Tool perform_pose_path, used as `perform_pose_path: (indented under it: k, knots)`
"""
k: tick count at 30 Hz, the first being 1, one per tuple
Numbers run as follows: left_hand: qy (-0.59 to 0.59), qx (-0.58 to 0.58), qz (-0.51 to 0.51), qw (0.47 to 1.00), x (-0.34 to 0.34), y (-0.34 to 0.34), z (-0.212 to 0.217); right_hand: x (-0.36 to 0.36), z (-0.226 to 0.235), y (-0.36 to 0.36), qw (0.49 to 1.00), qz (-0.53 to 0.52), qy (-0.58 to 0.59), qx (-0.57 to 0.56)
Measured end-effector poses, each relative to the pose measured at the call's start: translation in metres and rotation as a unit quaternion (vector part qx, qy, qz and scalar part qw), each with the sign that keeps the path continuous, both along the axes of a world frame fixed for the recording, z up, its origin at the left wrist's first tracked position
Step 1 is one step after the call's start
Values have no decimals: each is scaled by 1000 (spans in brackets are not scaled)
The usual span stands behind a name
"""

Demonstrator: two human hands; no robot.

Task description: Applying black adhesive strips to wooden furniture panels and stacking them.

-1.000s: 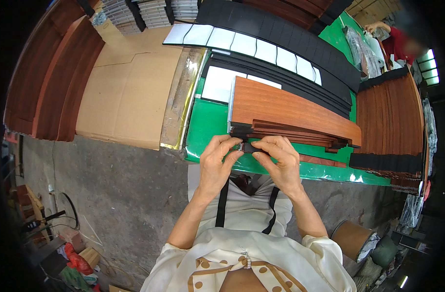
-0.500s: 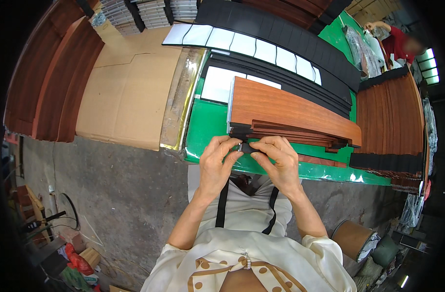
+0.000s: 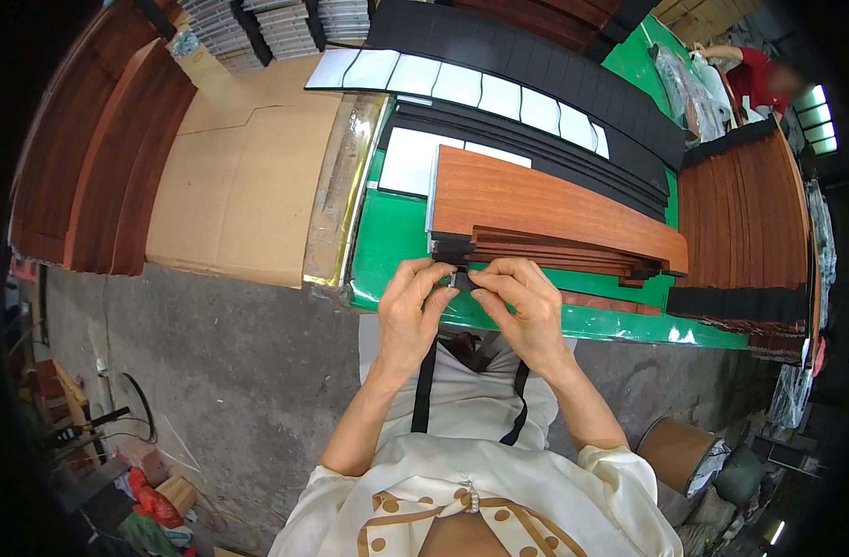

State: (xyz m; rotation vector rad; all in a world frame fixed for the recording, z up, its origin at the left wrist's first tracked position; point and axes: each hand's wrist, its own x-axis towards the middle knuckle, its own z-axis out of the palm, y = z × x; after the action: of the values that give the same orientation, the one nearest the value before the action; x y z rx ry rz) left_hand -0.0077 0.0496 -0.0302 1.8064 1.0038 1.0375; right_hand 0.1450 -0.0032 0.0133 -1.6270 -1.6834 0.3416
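Note:
Both hands meet at the table's front edge, below the left end of a wood-grain board (image 3: 545, 197). A small dark piece (image 3: 463, 280) lies between my fingertips; its exact kind is too small to make out. My left hand (image 3: 411, 306) pinches its left end with thumb and index finger. On the other side my right hand (image 3: 527, 302) grips it, fingers closed. The wood-grain board rests on several narrower reddish-brown boards (image 3: 536, 251), whose black left ends show just above my fingers.
Black panels (image 3: 527, 70) and a white-faced strip (image 3: 457, 82) lie farther back on the green table (image 3: 387, 232). Brown boards are stacked right (image 3: 745, 223) and left (image 3: 100, 158), beside a cardboard sheet (image 3: 244, 186). A person in a red sleeve (image 3: 754, 79) works at the far right.
Both hands still hold the small dark piece at the same spot, with my right fingers shifted slightly leftward. The whole view has moved a little.

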Motion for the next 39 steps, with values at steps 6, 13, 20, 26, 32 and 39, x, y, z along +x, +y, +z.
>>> perform_pose_path:
  k: [6, 13, 20, 26, 32, 39]
  knots:
    - [-17, -18, 0, 1000, 1, 0, 2, 5, 1, -3, 997, 9, 71, -12]
    - [-4, -2, 9, 1000, 1, 0, 1, 0, -4, -1, 998, 2, -33, 58]
    - [22, 46, 12, 999, 0, -1, -2, -1, -6, -1, 994, 6, -59, 92]
    - [25, 44, 7, 999, -1, -1, -3, 6, 10, 6, 997, 69, -33, 31]
    - [16, 55, 19, 998, 2, 2, -2, 1, 38, 6, 995, 85, -32, 41]
    - [23, 58, 13, 998, 3, 0, -4, 0, 10, -7, 996, -30, 79, -23]
